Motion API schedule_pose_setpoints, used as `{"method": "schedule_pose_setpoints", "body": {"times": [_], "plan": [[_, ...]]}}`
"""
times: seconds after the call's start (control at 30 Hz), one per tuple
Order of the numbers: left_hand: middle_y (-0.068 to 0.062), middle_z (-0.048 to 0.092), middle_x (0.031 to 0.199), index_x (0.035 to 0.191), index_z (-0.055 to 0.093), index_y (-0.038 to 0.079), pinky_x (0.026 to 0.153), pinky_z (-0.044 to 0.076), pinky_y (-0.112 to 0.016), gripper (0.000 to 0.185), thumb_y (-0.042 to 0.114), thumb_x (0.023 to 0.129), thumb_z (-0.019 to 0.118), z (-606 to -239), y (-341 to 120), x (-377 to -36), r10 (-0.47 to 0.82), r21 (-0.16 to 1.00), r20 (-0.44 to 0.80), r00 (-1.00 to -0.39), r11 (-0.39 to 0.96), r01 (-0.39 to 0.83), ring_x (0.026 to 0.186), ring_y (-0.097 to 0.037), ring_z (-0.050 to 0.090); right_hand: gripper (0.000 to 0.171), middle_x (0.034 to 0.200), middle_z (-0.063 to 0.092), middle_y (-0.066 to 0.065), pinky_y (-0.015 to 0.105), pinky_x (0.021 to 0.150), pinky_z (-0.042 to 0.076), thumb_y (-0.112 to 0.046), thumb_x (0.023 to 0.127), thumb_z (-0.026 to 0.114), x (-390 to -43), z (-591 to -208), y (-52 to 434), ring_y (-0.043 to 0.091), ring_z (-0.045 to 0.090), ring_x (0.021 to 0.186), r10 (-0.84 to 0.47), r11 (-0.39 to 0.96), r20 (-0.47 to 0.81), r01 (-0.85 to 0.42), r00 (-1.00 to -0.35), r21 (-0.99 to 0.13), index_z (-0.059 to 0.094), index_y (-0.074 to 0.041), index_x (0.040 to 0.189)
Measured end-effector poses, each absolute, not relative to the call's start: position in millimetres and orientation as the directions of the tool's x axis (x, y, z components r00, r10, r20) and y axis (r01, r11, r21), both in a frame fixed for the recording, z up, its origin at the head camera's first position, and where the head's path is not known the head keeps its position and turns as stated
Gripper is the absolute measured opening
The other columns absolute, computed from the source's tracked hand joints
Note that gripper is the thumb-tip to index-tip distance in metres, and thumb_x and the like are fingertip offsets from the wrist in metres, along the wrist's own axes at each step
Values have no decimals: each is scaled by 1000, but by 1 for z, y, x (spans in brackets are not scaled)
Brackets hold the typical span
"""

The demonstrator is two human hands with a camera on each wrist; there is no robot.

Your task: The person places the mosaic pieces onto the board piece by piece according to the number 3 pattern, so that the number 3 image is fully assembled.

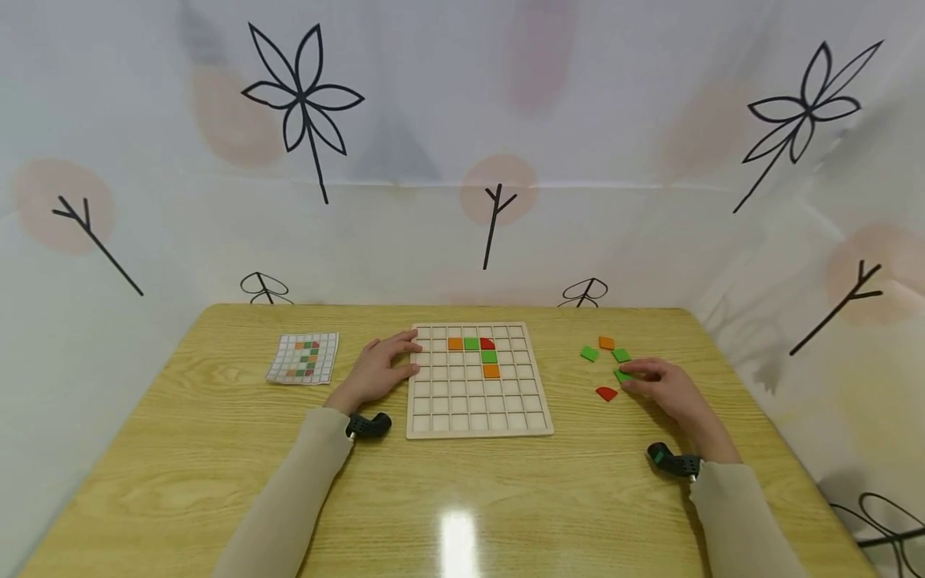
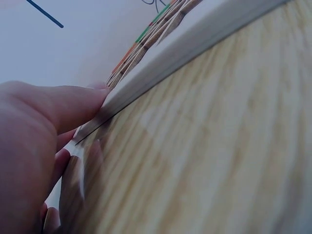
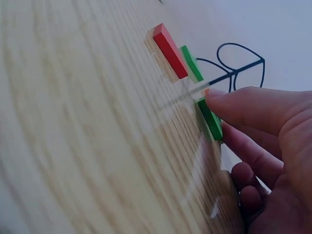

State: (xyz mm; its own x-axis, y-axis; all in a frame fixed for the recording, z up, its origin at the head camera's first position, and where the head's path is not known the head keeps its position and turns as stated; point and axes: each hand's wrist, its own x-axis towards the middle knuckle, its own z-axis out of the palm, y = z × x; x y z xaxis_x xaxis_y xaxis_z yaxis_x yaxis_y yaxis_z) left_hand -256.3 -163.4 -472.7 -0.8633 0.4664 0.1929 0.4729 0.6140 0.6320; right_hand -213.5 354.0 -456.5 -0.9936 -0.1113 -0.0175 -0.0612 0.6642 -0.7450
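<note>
My left hand (image 1: 379,368) rests at the left edge of a wooden grid board (image 1: 480,436), fingers fairly straight. In the left wrist view its thumb (image 2: 80,105) touches the board's side. On the board, an orange square tile (image 1: 455,344), a green square tile (image 1: 471,344) and a red rounded tile (image 1: 487,344) form a row, with another green and another orange tile below the red one. Over on the right, my right hand (image 1: 668,391) pinches a green square tile (image 3: 209,119) between thumb and fingertip, close to the table.
Around the right hand lie a red rounded tile (image 1: 606,394), an orange tile (image 1: 606,343) and two green tiles, one nearer the board (image 1: 589,353). A printed pattern card (image 1: 282,365) lies left of the left hand. White patterned cloth (image 1: 405,241) stands behind the wooden table (image 1: 549,498).
</note>
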Motion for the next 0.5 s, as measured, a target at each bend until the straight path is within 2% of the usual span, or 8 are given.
{"method": "schedule_pose_setpoints", "body": {"times": [0.13, 0.5], "plan": [[-9, 39, 156, 134, 62, 7, 118, 8, -59, 39, 26, 100, 62, -472, -163, -256, 464, 631, 194, -864, 616, 472, 145, -28, 32, 44, 138, 52, 24, 21, 79, 43, -27, 94, 72, -213, -457, 354, 26, 49, 108, -112, 684, -20, -63, -993, -727, 66, 2, 127], [-7, 39, 157, 134, 63, 8, 118, 9, -58, 38, 26, 100, 63, -472, -163, -256, 457, 637, 186, -870, 618, 461, 145, -28, 33, 42, 133, 54, 23, 22, 75, 45, -22, 92, 74, -213, -459, 353, 21, 49, 98, -105, 684, 3, -75, -994, -726, 66, 4, 125]]}}
